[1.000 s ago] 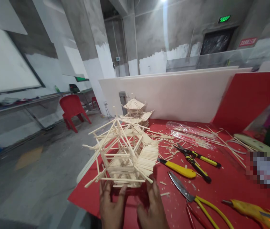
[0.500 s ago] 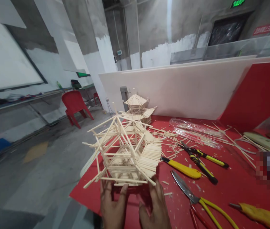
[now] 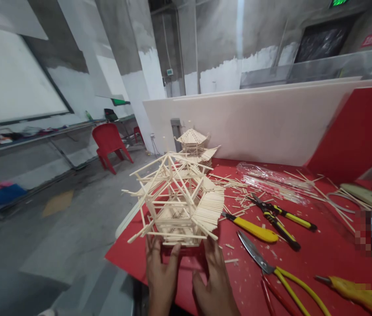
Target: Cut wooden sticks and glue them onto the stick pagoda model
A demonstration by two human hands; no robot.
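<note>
A pavilion model (image 3: 176,204) built of thin pale wooden sticks stands on the red tabletop (image 3: 205,267) in front of me. Its top is a bare stick frame, while the right-hand lower roof is covered with rows of sticks. My left hand (image 3: 161,267) grips the near left of its base, with the thumb at the front edge. At the near right corner my right hand (image 3: 214,272) has its fingers against the base, and its thumb stands apart from them. Parts of the fingertips are hidden behind the base. Farther back is a second stick pavilion (image 3: 191,142) with a finished pointed roof.
To the right lie a yellow utility knife (image 3: 255,229), black-and-yellow pliers (image 3: 276,217), yellow-handled shears (image 3: 261,261) and a yellow glue gun (image 3: 353,292). Loose sticks (image 3: 235,188) and plastic-bagged sticks (image 3: 278,182) lie behind them. White boards (image 3: 248,127) stand at the back.
The pavilion model and both hands have shifted slightly away from me across the tabletop. My view has turned a little to the left. The tools lie as before.
</note>
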